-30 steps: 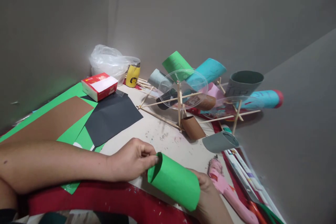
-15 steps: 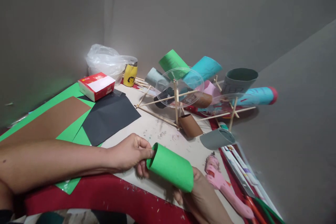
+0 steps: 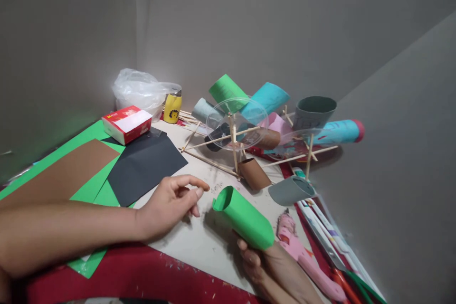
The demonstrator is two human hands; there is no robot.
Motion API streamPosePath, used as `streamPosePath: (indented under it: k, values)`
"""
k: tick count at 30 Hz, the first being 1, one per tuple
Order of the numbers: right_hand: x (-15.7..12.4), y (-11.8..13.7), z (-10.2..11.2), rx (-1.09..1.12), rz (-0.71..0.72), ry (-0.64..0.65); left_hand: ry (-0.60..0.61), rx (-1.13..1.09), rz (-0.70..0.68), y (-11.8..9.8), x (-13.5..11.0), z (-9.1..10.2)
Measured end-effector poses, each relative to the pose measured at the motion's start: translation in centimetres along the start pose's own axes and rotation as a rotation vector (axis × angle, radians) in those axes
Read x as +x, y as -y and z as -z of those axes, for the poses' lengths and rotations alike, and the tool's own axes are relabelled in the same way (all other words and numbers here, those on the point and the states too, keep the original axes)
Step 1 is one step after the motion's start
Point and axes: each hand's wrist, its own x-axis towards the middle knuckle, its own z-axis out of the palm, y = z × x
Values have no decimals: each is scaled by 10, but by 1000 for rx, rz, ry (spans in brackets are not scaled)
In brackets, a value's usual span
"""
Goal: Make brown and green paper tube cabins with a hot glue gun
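Observation:
A green paper tube [image 3: 247, 221] is held at its lower right end by my right hand [image 3: 265, 263]. My right fingers curl around its underside, and part of that hand is hidden behind the tube. The tube tilts, its upper left mouth facing my left side, with a small flap of paper sticking out at the rim. Just left of that mouth is my left hand [image 3: 173, 204], apart from the tube. Its index finger stretches out, the thumb lies a little below it, and nothing shows between them.
Black paper [image 3: 146, 164], brown paper [image 3: 67, 168] and green sheets lie left. Behind stand a red box [image 3: 126, 126], yellow can [image 3: 173, 108] and plastic bag [image 3: 137, 90]. A stick frame [image 3: 233, 147] holds several paper tubes. A pink glue gun [image 3: 302, 256] and scissors [image 3: 356, 285] lie right.
My left hand has let go of the tube's rim and moved left with its fingers loosened. The tube has turned in my right hand and shifted slightly right. The view has shifted a little.

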Motion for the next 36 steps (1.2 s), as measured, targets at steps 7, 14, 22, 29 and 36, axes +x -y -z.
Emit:
streamPosePath:
  k: [7,14,22,29,36]
  values:
    - [30,-33,-21,505,-358,-107,207,-52,25,9,-10,-7]
    - [23,-30,-23,653,-389,-18,229,-111,200,4,-5,-8]
    - [25,-21,-27,575,-387,-76,268,-147,258,10,0,-5]
    - [23,-18,-33,480,-322,-48,504,-106,305,8,-5,-6]
    - [21,-17,-36,419,-278,-50,733,-127,404,2,-4,-8]
